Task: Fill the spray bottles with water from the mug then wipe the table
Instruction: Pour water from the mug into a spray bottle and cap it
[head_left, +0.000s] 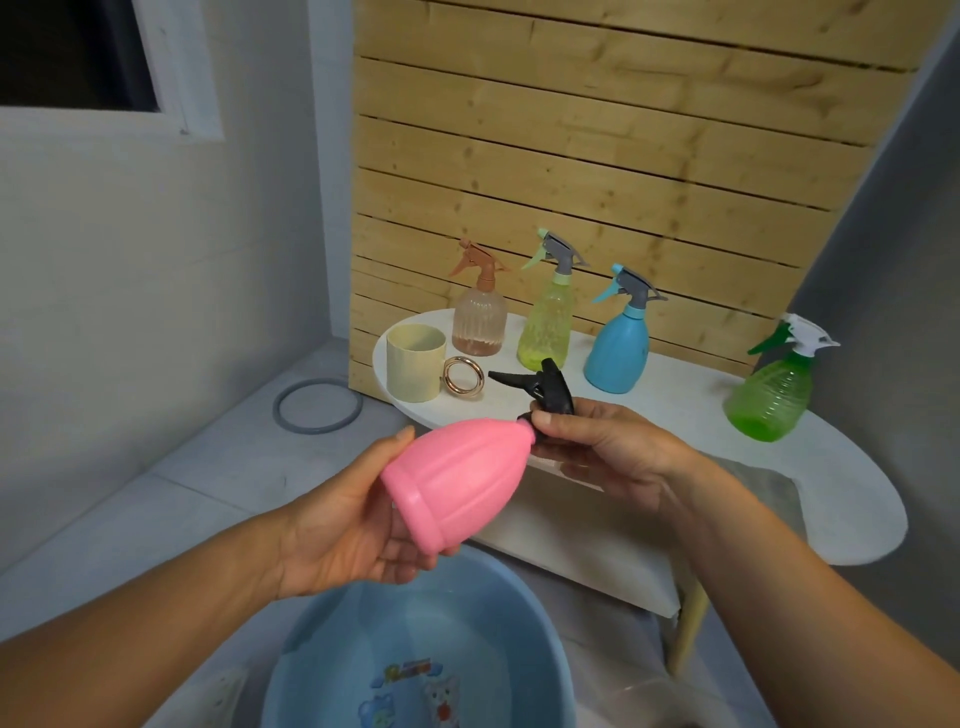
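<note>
The pink spray bottle lies tilted above the blue basin, near the surface holding the mug. The left hand cups its base; the right hand's fingers grip its black sprayer head.

The blue basin is cut off by the bottom edge, its far rim hidden behind the left hand and the pink spray bottle. The right hand covers the bottle's neck. A clear, blurred object at the bottom edge cannot be identified.
</note>
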